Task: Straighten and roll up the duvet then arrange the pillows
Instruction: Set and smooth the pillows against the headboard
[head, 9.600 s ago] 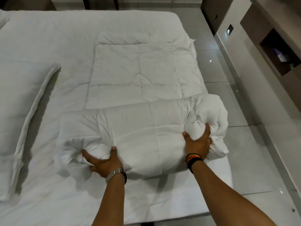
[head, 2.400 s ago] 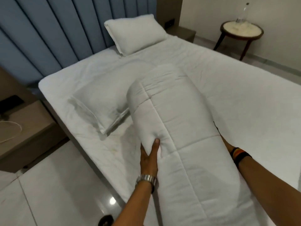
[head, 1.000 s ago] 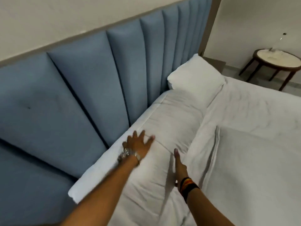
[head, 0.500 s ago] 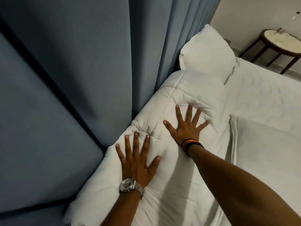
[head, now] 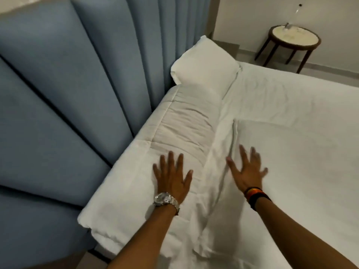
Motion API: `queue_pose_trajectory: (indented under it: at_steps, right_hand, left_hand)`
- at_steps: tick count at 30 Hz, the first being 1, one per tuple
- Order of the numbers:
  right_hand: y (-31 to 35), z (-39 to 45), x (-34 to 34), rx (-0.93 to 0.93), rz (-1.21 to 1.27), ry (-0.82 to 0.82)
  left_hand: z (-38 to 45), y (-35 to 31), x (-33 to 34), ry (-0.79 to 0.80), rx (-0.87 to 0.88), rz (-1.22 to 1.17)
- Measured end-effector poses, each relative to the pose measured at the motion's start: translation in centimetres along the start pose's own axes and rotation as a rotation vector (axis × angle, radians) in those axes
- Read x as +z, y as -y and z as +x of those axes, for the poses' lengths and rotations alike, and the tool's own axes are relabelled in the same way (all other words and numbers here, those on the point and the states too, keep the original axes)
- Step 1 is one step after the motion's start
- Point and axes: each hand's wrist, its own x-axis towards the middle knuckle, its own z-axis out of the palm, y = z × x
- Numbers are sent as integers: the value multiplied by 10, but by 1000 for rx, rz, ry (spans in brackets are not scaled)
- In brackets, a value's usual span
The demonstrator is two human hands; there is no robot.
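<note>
The rolled white duvet [head: 182, 125] lies along the blue padded headboard [head: 68, 90] at the head of the bed. My left hand [head: 172, 177], wearing a watch, rests flat on the roll's near part with fingers spread. My right hand [head: 245, 169], with a striped wristband, hovers open and blurred over the flap edge of a flat pillow [head: 291, 162] beside the roll. A second white pillow [head: 206, 69] leans against the headboard beyond the roll's far end, touching it.
The white bed sheet [head: 291, 98] stretches to the right. A round dark-legged side table [head: 293, 38] with a pale top stands by the far wall. A strip of floor shows at the bottom left, below the bed's corner.
My right hand has lifted off the duvet roll and moved right, over the flat pillow's edge. My left hand stays flat on the roll. The view has pulled back from the headboard.
</note>
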Motion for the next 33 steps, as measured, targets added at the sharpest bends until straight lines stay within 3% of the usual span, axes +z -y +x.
queue_pose_trajectory:
  at_steps: [4,8,13,18,20,23,29,33]
  right_hand:
    - [-151,-54,-63,322,-21,-40]
    - [-272,-91,-96,565,108,-14]
    - [-344,-106,-88,586,477,102]
    - [-342,-89,-66,526,823,36]
    - [-326,-87,-66,489,924,-49]
    - [-295,-84,-87,403,986,-199]
    - [-196,-64,-176,241,1090,-346]
    - [-99,-69,-190,109,1157,-349]
  left_hand:
    - [-52,-81,46,196,117,37]
    - [-83,-142,110,381,30,-138]
    - [-72,-184,165,437,-152,-395]
    - [-44,-200,168,386,-398,-722]
    - [-45,-217,155,318,-399,-806]
    - [-44,-254,114,138,-331,-862]
    - [-11,-306,-43,-205,50,-795]
    - [-13,-263,-156,-419,190,-704]
